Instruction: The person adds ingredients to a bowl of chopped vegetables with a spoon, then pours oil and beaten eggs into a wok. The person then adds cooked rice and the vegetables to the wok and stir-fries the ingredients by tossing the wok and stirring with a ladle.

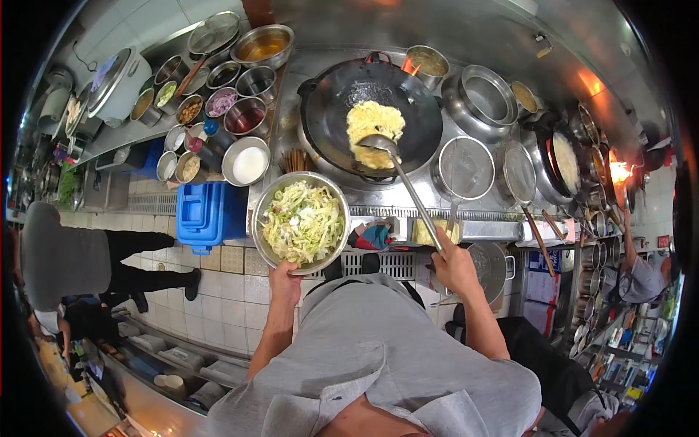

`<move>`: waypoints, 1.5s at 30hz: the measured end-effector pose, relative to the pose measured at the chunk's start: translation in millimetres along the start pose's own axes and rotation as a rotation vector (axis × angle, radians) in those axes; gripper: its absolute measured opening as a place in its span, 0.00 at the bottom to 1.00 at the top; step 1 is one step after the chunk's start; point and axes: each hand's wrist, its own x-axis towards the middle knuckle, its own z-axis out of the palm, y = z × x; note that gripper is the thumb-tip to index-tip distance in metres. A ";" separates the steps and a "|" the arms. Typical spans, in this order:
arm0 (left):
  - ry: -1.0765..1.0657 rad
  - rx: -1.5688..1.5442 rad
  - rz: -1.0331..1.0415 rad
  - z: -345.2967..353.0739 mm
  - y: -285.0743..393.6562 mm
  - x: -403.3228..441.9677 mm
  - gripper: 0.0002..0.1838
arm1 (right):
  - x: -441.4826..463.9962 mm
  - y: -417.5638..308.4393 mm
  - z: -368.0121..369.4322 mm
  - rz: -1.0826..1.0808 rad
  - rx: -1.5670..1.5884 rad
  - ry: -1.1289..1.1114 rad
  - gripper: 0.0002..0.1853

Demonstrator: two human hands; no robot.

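Observation:
A steel bowl (345, 218) of shredded cabbage (302, 222) with white powder on top is held at its near rim by my left hand (285, 282). My right hand (456, 269) is wrapped round the handle of a long steel ladle (416, 197). The ladle's bowl rests on yellow cooked egg (375, 120), which lies in the black wok (419, 109) on the stove. The cabbage bowl is left of the wok and nearer my body, apart from it.
Bowls of ingredients, one with white powder (250, 164), stand at the left. Strainers (466, 167) lie right of the wok. A blue bin (200, 218) is on the floor. One person (65, 255) stands at the left; another (644, 280) is at the far right near flames (620, 172).

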 end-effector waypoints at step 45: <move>0.063 -0.011 0.101 83.0 15.9 24.0 0.12 | 153.9 52.7 53.7 -0.039 0.054 0.193 0.35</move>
